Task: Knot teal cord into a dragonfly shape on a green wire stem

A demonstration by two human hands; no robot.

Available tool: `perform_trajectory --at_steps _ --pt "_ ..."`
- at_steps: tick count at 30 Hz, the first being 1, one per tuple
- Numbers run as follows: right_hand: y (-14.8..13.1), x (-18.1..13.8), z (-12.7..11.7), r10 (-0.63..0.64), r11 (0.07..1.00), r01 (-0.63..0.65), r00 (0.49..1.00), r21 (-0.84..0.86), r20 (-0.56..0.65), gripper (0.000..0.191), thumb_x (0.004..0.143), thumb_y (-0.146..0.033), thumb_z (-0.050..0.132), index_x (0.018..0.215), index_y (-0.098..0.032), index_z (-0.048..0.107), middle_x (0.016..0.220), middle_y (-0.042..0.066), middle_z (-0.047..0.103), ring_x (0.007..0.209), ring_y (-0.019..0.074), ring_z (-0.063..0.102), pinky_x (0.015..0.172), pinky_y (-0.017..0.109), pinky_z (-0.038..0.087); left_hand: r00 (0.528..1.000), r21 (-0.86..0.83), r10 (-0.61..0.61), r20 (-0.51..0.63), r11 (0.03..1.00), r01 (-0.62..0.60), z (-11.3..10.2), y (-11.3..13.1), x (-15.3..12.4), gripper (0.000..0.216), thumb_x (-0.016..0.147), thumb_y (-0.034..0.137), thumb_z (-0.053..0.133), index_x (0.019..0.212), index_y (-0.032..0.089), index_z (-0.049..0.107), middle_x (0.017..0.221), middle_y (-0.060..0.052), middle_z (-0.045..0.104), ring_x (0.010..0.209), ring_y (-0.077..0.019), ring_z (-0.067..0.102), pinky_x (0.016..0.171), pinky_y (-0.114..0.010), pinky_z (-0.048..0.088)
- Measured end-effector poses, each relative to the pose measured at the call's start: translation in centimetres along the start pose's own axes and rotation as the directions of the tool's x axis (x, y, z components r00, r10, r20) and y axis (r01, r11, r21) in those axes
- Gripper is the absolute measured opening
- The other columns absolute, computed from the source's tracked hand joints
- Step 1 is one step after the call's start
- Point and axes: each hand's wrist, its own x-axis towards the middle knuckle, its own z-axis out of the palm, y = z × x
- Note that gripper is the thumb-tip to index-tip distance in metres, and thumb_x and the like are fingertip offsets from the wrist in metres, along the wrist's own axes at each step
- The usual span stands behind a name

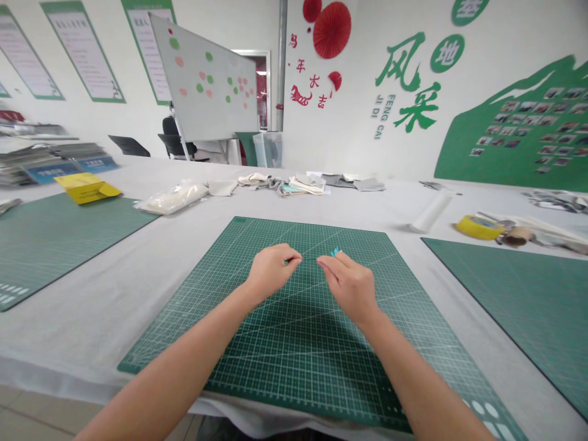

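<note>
A thin dark cord (310, 259) stretches across the short gap between my two hands. My left hand (272, 271) pinches its left end, and my right hand (351, 283) pinches the right end. Beside the right fingers a small bright turquoise piece (335, 251) pokes out; the fingers hide the rest of it, and its kind is unclear. Both hands are above a green gridded cutting mat (303, 361), which has a dark shadow across its middle.
More cutting mats lie at left (68, 239) and right (519, 294). A yellow envelope (87, 187), a plastic-wrapped pack (174, 196) and fabric pieces (305, 184) are farther back. At the right are a white roll (432, 211) and yellow tape (479, 227).
</note>
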Motion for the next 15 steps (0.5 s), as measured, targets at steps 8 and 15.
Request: perform_trajectory --at_steps 8,15 --pt "0.9 0.6 -0.2 0.174 0.925 -0.202 0.978 0.321 0.115 0.017 0.090 -0.027 0.053 0.086 -0.022 0.069 0.074 0.000 0.064 0.068 0.0118 0.057 0.064 0.023 0.040 0.974 -0.023 0.128 0.189 0.992 -0.126 -1.4 0.2 0.2 0.020 0.084 0.024 0.052 0.079 0.022 0.072 0.081 0.000 0.068 0.076 -0.0136 0.060 0.065 -0.023 0.040" --pt "1.9 1.1 -0.3 0.198 0.806 -0.344 0.924 0.482 0.327 0.013 0.084 -0.030 0.060 0.081 -0.023 0.070 0.070 -0.001 0.063 0.061 0.0117 0.051 0.059 0.025 0.037 0.935 -0.095 0.169 0.311 0.985 -0.146 -2.0 0.3 0.2 0.019 0.083 0.024 0.054 0.077 0.021 0.072 0.080 0.000 0.069 0.075 -0.0136 0.060 0.065 -0.023 0.041"
